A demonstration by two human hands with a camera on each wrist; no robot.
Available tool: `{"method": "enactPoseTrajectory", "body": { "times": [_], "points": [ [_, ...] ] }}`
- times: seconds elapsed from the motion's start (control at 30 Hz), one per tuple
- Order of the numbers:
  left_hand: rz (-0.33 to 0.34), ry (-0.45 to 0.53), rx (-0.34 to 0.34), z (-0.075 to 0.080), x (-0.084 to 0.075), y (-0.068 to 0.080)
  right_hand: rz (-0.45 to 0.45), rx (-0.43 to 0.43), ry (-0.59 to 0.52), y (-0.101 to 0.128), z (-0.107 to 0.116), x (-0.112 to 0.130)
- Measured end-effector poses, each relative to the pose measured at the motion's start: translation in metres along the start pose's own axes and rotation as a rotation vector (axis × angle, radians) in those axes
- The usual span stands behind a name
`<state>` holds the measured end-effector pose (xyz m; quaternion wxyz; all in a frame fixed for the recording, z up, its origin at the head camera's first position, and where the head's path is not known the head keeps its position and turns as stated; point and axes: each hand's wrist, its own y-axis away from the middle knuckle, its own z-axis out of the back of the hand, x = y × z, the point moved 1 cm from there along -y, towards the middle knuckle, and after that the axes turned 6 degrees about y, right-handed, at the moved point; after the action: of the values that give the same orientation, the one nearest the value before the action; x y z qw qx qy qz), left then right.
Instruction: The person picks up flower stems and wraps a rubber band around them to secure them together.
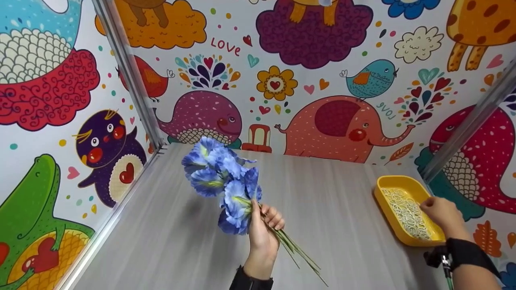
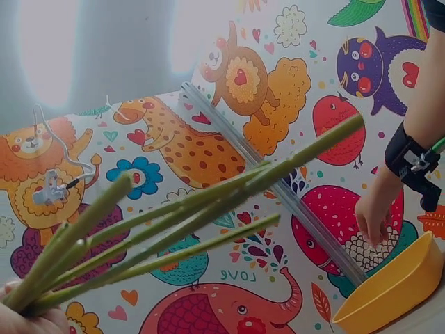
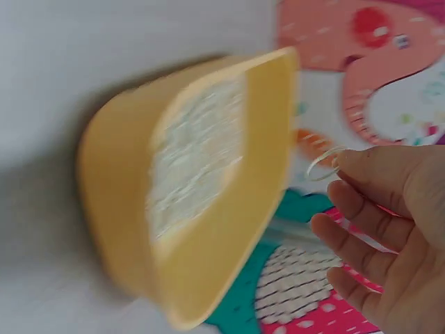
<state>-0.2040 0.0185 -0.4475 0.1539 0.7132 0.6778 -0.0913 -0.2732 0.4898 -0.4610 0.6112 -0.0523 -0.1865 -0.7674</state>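
Observation:
My left hand [image 1: 264,241] grips a bunch of blue artificial flowers [image 1: 213,173] by their green stems, just below the blooms. The stems [image 2: 174,216] fan out past the hand in the left wrist view, their cut ends apart. Over the right side of a yellow tray [image 1: 387,209], my right hand [image 1: 445,215] is raised. A pale rubber band [image 3: 320,167] is pinched between its thumb and index finger, while the other fingers are loosely bent. Many more pale rubber bands [image 1: 407,213] lie in the tray.
The grey wood-grain tabletop [image 1: 322,193] lies under both hands. Walls printed with cartoon animals [image 1: 330,129] enclose it at the back and sides, joined by metal corner posts [image 1: 133,80]. The tray stands near the right wall.

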Motion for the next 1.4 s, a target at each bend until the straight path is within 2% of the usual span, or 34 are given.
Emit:
{"method": "enactPoseTrajectory", "body": {
  "times": [0.17, 0.33, 0.47, 0.67, 0.73, 0.8, 0.93, 1.03, 1.23, 1.4],
  "points": [
    [-0.017, -0.015, 0.006, -0.003, -0.004, 0.007, 0.052, -0.148, -0.098, 0.017, -0.001, 0.022],
    [-0.04, -0.039, 0.035, -0.005, -0.005, 0.01, 0.085, -0.252, -0.145, 0.042, -0.007, 0.051],
    [-0.07, -0.066, 0.07, -0.008, -0.004, 0.01, 0.132, -0.414, -0.186, 0.07, -0.009, 0.082],
    [-0.087, -0.094, 0.088, -0.009, -0.004, 0.012, 0.318, -0.709, -0.256, 0.115, -0.012, 0.13],
    [-0.084, -0.094, 0.073, -0.009, -0.005, 0.012, 0.386, -0.76, -0.29, 0.129, -0.014, 0.145],
    [-0.083, -0.097, 0.06, -0.009, -0.005, 0.013, 0.431, -0.784, -0.315, 0.144, -0.016, 0.158],
    [-0.096, -0.108, 0.064, -0.009, -0.005, 0.014, 0.509, -0.771, -0.337, 0.169, -0.021, 0.177],
    [-0.106, -0.112, 0.08, -0.01, -0.004, 0.014, 0.623, -0.771, -0.323, 0.185, -0.025, 0.186],
    [-0.111, -0.114, 0.09, -0.011, -0.002, 0.016, 0.927, -0.788, -0.274, 0.203, -0.04, 0.2],
    [-0.116, -0.133, 0.087, -0.013, -0.001, 0.017, 1.197, -0.821, -0.247, 0.207, -0.061, 0.22]
  ]
}}
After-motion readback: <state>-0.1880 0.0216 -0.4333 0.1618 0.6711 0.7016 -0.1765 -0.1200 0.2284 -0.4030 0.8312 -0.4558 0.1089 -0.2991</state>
